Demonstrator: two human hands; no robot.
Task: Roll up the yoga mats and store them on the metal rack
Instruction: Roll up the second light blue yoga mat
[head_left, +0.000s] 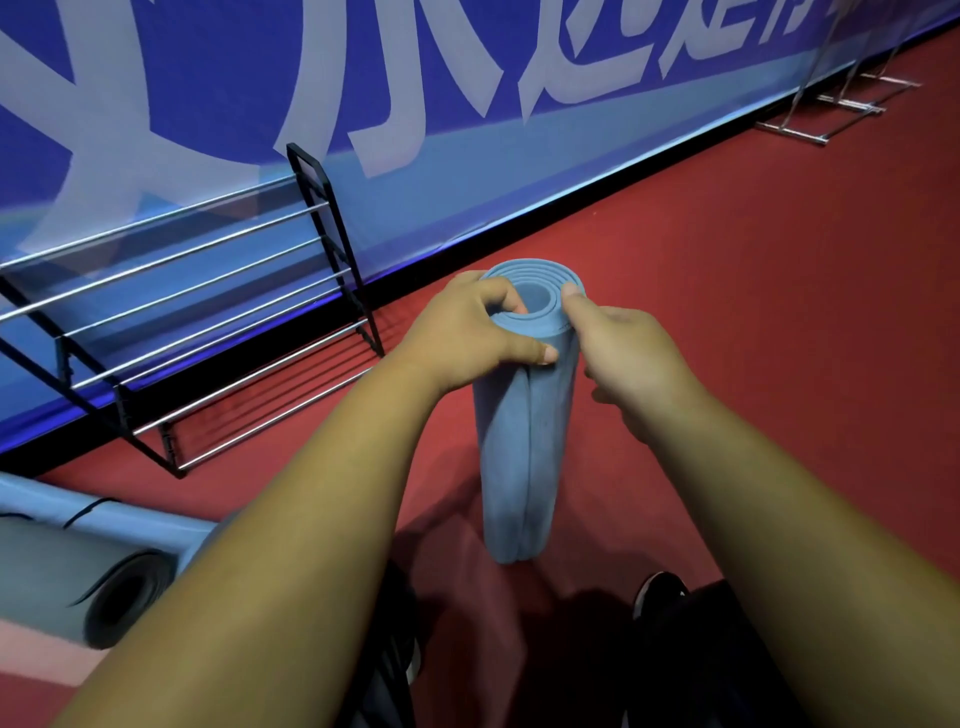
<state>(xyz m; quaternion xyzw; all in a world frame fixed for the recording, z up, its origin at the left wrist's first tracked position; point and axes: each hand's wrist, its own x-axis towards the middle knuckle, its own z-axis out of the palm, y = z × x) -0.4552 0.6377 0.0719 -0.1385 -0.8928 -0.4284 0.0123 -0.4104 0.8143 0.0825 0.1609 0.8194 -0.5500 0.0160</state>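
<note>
- Lying on its side at the lower left, a grey rolled foam mat is resting on the floor, well apart from the hands; it is probably waiting there for its turn to be shelved.
- The black-framed metal rack with chrome rails is leaning back against the wall, its rails stepping downward towards the room; that slope is likely meant to cradle rolled mats, and the blue one is not yet on it.
- The left hand is curling its fingers over the top rim of the roll while its thumb is pressing on the loose outer flap; this hold is probably stopping the coil from springing open.
- The blue rolled foam yoga mat is standing upright on end between both hands, near the rack's right end; standing it up is likely squaring the layers.
- The right hand is pinching the rim from the opposite side with its thumb on top; the other fingers are curling clear of the foam.
- The matte red sports floor is carrying everything; a blue wall banner with pale lettering is running behind; chrome tube frames are standing far right beside it.
</note>
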